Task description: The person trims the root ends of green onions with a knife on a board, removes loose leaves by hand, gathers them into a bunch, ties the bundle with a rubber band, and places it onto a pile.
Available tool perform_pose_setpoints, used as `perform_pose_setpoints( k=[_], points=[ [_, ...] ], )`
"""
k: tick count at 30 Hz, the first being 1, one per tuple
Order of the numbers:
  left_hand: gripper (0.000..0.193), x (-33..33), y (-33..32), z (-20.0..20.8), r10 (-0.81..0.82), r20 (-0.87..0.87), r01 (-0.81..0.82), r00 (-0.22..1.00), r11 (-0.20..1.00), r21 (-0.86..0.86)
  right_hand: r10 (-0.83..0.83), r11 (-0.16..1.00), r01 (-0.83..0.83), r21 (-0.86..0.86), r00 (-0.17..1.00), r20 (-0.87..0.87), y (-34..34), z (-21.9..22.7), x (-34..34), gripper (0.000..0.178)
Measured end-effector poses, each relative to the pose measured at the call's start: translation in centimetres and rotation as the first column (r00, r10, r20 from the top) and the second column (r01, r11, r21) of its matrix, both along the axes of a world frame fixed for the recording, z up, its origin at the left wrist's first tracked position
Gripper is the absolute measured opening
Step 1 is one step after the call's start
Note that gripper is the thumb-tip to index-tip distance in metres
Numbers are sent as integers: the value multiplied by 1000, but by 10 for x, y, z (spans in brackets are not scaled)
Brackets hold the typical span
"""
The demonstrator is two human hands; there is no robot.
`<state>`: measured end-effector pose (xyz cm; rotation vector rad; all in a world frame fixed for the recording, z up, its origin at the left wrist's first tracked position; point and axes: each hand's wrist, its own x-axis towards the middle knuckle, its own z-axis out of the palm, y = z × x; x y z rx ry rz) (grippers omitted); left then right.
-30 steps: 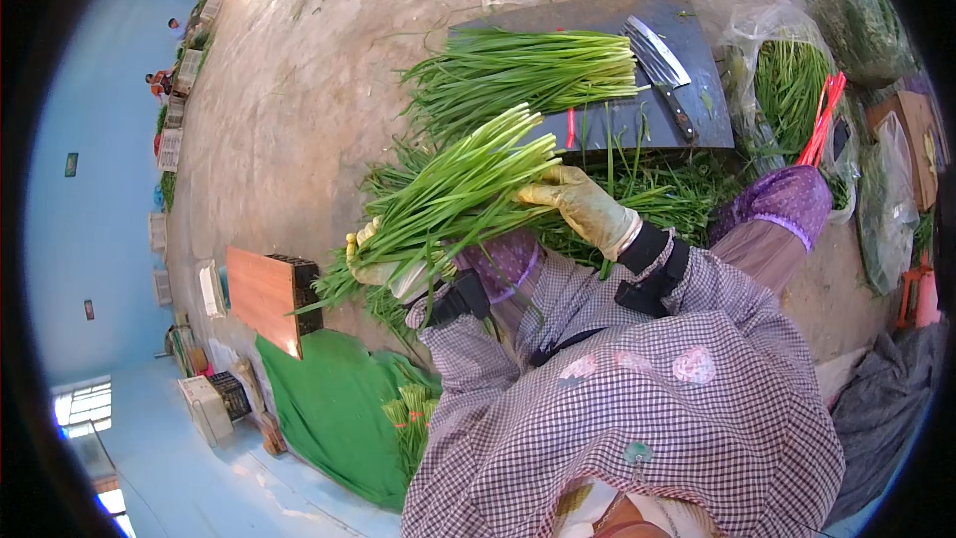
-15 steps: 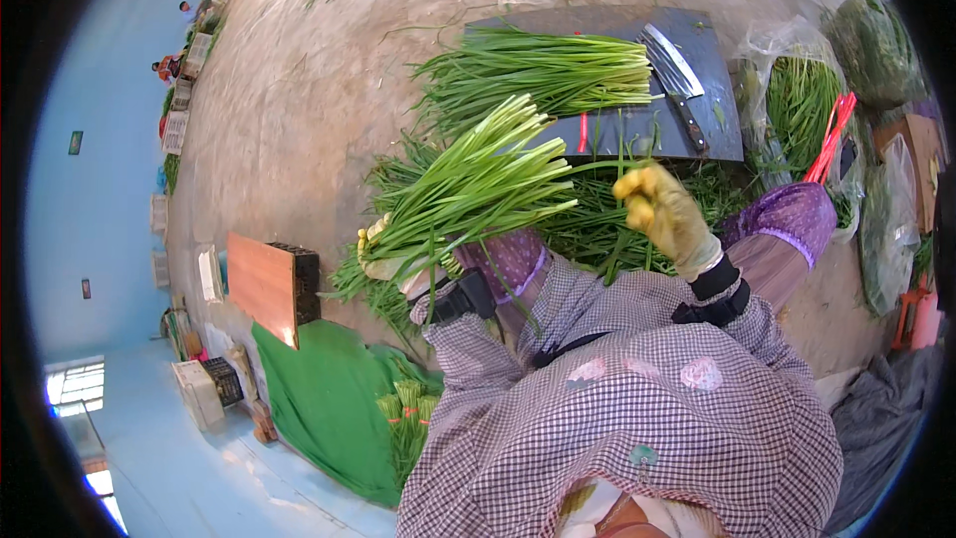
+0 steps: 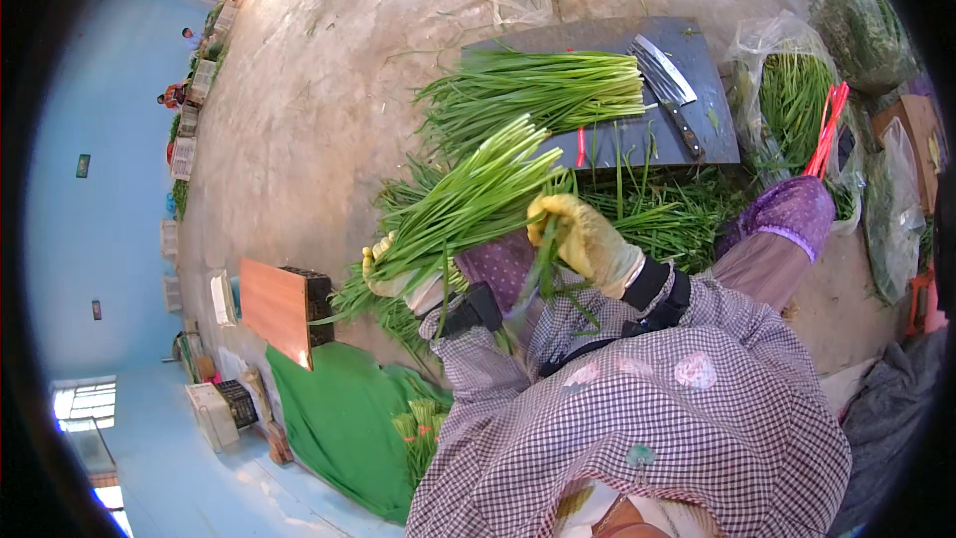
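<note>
My left hand [image 3: 383, 269], in a yellow-and-white glove, is closed round the leafy end of a bunch of garlic chives [image 3: 468, 204]. The pale stem ends point up and to the right. My right hand [image 3: 590, 239], in a yellowed glove, is closed on a few loose green leaves [image 3: 546, 257] right beside the bunch's stem ends. Beyond both hands, a larger pile of chives [image 3: 548, 85] lies on a dark board [image 3: 709, 90]. A broad-bladed knife [image 3: 669, 78] with a dark handle rests at its right, and a red strip [image 3: 582, 146] by the board's near edge.
Loose chive leaves [image 3: 662, 224] are heaped between my knees. To the right stand a clear bag of greens [image 3: 797, 90] and a bundle of red strips [image 3: 829, 130]. A green cloth [image 3: 334, 413], tied bunches [image 3: 420, 430] and a brown panel [image 3: 276, 309] lie left.
My right hand has moved left from over the loose heap to the bunch's stem ends, and loose leaves now hang from its fingers. My left hand still holds the bunch.
</note>
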<state>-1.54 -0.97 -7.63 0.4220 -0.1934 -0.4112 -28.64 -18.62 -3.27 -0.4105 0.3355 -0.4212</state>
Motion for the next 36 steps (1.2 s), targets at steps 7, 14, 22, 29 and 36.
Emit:
perform_pose_setpoints(
  k=[7,14,22,29,36],
  points=[
    [30,6,6,-16,22,-65,-20,998,999,29,69,975,-101,199,984,163,-42,3,-42,25],
    [39,23,17,-44,-129,9,128,992,991,45,-74,990,49,133,979,188,-61,18,-99,25],
    [38,33,30,-57,-40,-63,51,997,981,190,-425,-185,-853,-487,516,-743,-77,-46,-147,48],
    [35,23,18,-35,145,-88,-105,986,929,355,-528,-151,-423,-893,798,-289,-39,5,-84,34],
    [33,5,-2,-5,251,-107,-198,962,913,356,-630,-415,-314,-854,776,20,-18,16,-26,19]
  ],
)
